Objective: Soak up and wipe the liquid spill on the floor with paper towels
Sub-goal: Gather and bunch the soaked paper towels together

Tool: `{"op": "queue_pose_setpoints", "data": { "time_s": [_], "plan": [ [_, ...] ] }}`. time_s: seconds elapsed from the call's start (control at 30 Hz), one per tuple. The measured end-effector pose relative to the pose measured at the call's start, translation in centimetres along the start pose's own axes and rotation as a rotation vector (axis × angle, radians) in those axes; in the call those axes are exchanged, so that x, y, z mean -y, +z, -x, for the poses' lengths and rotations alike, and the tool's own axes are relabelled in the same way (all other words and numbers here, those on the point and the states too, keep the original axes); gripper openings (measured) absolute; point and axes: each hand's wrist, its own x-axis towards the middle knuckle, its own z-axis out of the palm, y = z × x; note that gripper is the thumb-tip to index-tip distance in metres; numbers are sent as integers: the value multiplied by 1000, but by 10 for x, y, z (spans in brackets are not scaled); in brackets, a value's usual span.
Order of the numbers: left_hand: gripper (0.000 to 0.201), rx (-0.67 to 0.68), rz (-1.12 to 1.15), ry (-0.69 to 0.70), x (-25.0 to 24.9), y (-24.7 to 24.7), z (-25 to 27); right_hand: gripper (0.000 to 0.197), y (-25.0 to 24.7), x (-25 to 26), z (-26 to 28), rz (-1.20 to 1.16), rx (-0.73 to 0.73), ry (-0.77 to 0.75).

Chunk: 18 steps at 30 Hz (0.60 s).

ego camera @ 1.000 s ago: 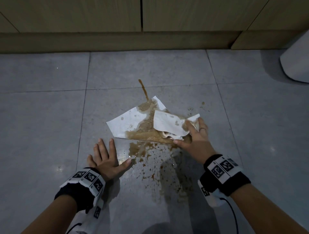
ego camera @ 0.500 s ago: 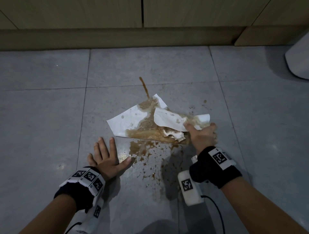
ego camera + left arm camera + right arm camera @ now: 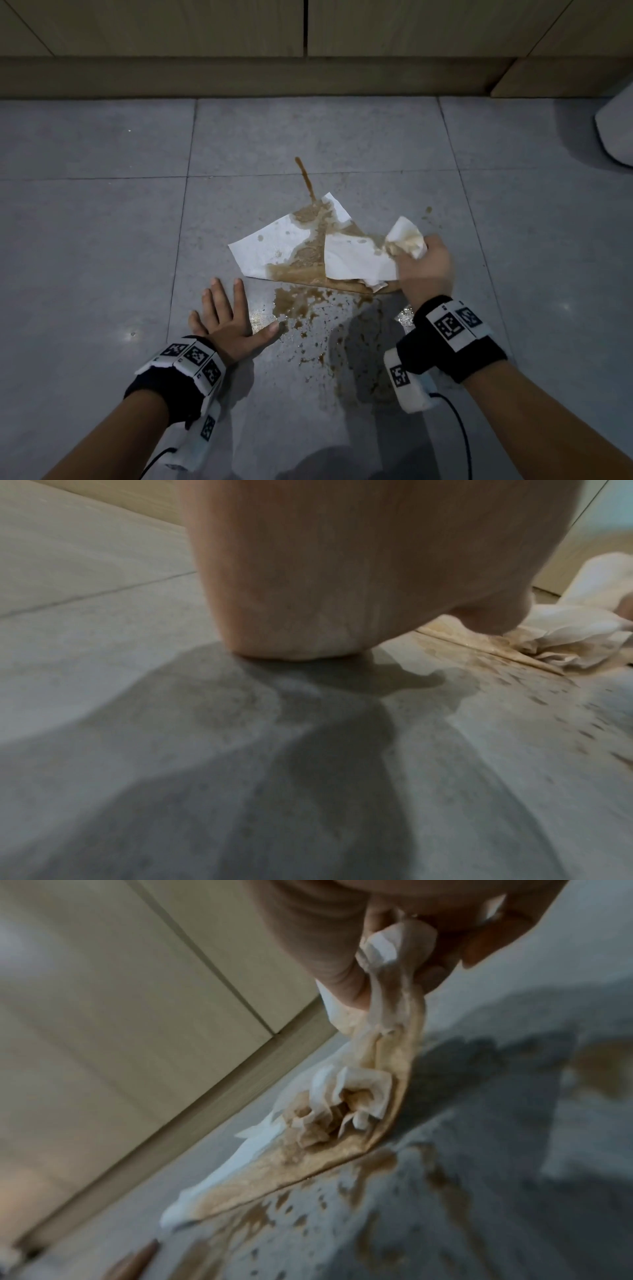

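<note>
A brown liquid spill (image 3: 301,301) spreads over the grey floor tiles, with a thin streak (image 3: 305,178) running toward the cabinets. White paper towels (image 3: 274,246) lie over it, soaked brown through the middle. My right hand (image 3: 424,267) grips the bunched, wet right end of the paper towels (image 3: 390,1020) and holds it a little off the floor. My left hand (image 3: 229,315) lies flat on the tile to the left of the spill, fingers spread, its thumb tip near the splatter. In the left wrist view the palm (image 3: 308,588) presses on the floor.
Wooden cabinet fronts and a kickboard (image 3: 239,78) run along the far side of the floor. A white rounded object (image 3: 616,130) sits at the right edge. Brown droplets (image 3: 342,356) trail toward me between my arms.
My right hand closed round the right end of the towels and pulled it right and up, bunching it. The left hand stayed flat on the floor.
</note>
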Motion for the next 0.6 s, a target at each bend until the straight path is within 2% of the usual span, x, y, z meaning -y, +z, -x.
{"op": "queue_pose_setpoints", "data": {
  "time_s": [0.1,0.27,0.4,0.47,0.53,0.6],
  "plan": [
    [155,40,-32,7,0,-3,-1,14,6,26,9,108,-2,-133],
    [141,22,-91,-5,2,1,-4,33,28,51,38,254,215,-332],
    [142,29,-87,10,4,1,-4,34,39,50,50,707,353,-513],
    [143,33,-85,15,5,2,-4,43,38,44,52,906,399,-616],
    [143,44,-81,19,5,1,-4,59,32,37,48,1010,463,-666],
    [142,59,-70,21,6,0,-4,63,24,35,40,1039,510,-711]
  ]
}}
